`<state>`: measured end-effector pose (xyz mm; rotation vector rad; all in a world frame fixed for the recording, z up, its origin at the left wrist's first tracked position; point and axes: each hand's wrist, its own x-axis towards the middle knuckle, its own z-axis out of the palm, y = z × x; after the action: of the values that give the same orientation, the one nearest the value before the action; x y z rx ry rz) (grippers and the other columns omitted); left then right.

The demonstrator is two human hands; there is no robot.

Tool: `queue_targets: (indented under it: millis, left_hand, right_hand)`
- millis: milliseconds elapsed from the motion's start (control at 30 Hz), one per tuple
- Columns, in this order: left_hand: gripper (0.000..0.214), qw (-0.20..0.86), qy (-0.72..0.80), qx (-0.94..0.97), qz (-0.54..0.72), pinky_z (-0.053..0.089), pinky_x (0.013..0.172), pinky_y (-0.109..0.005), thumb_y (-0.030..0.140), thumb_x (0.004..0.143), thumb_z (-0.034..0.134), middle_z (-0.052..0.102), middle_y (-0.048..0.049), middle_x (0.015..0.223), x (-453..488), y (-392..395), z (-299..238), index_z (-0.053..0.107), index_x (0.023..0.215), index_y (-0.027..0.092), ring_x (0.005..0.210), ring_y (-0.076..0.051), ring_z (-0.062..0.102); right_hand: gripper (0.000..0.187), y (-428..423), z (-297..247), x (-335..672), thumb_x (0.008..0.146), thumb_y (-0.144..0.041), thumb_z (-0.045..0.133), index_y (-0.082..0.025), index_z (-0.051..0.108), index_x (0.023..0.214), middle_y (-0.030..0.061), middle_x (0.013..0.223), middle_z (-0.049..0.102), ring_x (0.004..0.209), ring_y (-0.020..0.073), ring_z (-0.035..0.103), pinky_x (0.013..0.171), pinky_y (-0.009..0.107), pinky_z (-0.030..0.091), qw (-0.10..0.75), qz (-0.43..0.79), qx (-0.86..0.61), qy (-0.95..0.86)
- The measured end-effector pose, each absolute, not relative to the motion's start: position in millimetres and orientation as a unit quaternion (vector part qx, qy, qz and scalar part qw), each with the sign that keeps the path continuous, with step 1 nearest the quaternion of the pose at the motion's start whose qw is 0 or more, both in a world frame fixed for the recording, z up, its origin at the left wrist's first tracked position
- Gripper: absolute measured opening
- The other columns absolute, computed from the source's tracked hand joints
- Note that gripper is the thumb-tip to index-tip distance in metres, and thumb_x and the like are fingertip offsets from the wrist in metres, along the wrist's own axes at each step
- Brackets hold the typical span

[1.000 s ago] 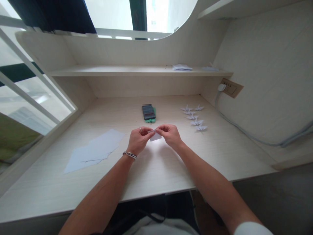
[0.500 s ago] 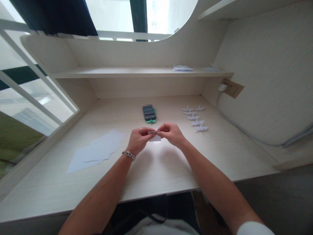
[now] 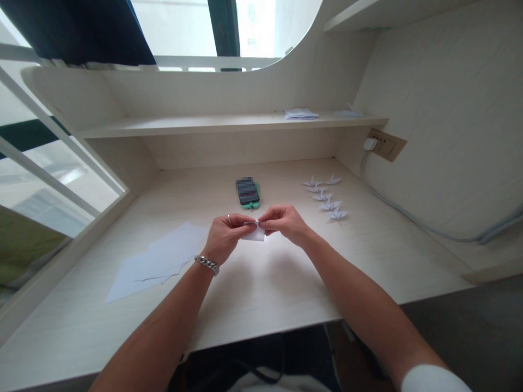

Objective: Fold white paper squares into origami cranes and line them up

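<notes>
A small folded piece of white paper is held above the desk, pinched along its top edge between both hands. My left hand, with a ring and a chain bracelet at the wrist, is closed on its left side. My right hand pinches the upper right corner between thumb and forefinger. The two sets of fingertips almost meet there and hide part of the top edge. Several white paper cranes stand on the desk to the right of my hands, apart from them.
Loose white paper sheets lie on the desk at the left. A dark phone with a green case lies beyond my hands. Folded paper rests on the shelf. A grey cable runs down from the wall socket.
The folded paper has tilted, its lower edge now slanting and showing more of its face. My left hand has shifted slightly left and down. The whole view has turned a little.
</notes>
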<state>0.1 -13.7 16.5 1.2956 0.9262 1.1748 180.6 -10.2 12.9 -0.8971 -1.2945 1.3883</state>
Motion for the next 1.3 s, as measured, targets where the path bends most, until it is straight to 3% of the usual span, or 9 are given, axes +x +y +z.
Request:
queue_targets:
  millis: [533, 700, 1000, 1300]
  left_hand:
    - [0.009, 0.509, 0.398, 0.583, 0.493, 0.05, 0.057, -0.024, 0.022, 0.06, 0.08, 0.072, -0.004, 0.065, -2.7, -25.5, 19.3, 0.076, 0.065, 0.016, 0.061, -0.015, 0.064]
    - [0.011, 0.507, 0.404, 0.587, 0.486, 0.053, 0.06, -0.026, 0.025, 0.061, 0.08, 0.074, -0.0052, 0.068, -1.5, -27.8, 20.7, 0.077, 0.068, 0.017, 0.064, -0.017, 0.066]
    - [0.005, 0.433, 0.388, 0.628, 0.517, 0.049, 0.059, -0.024, 0.022, 0.065, 0.076, 0.073, -0.005, 0.071, -2.1, -31.0, 20.5, 0.076, 0.067, 0.018, 0.066, -0.016, 0.063]
    - [0.003, 0.405, 0.38, 0.652, 0.517, 0.049, 0.06, -0.024, 0.021, 0.068, 0.074, 0.073, -0.0051, 0.072, -3.2, -30.1, 19.5, 0.076, 0.068, 0.018, 0.066, -0.015, 0.063]
  right_hand:
    - [0.017, -18.2, 3.3, 174.6, 0.06, -0.02, 0.077, -0.016, 0.077, 0.076, 0.0023, 0.065, 0.071, 0.057, 0.0117, 0.062, 0.057, 0.026, 0.052, 0.512, 0.567, -0.338, -0.549]
    - [0.015, -19.4, 2.5, 173.1, 0.058, -0.02, 0.078, -0.015, 0.077, 0.073, 0.0022, 0.06, 0.069, 0.053, 0.0115, 0.06, 0.054, 0.026, 0.05, 0.532, 0.555, -0.347, -0.538]
    - [0.019, -22.6, 6.4, 171.9, 0.054, -0.021, 0.08, -0.014, 0.075, 0.072, 0.0023, 0.065, 0.071, 0.056, 0.0118, 0.062, 0.059, 0.028, 0.054, 0.526, 0.616, -0.36, -0.464]
    - [0.023, -24.8, 10.8, 171.7, 0.054, -0.023, 0.08, -0.014, 0.076, 0.074, 0.0032, 0.066, 0.072, 0.059, 0.0136, 0.065, 0.063, 0.031, 0.056, 0.529, 0.598, -0.371, -0.474]
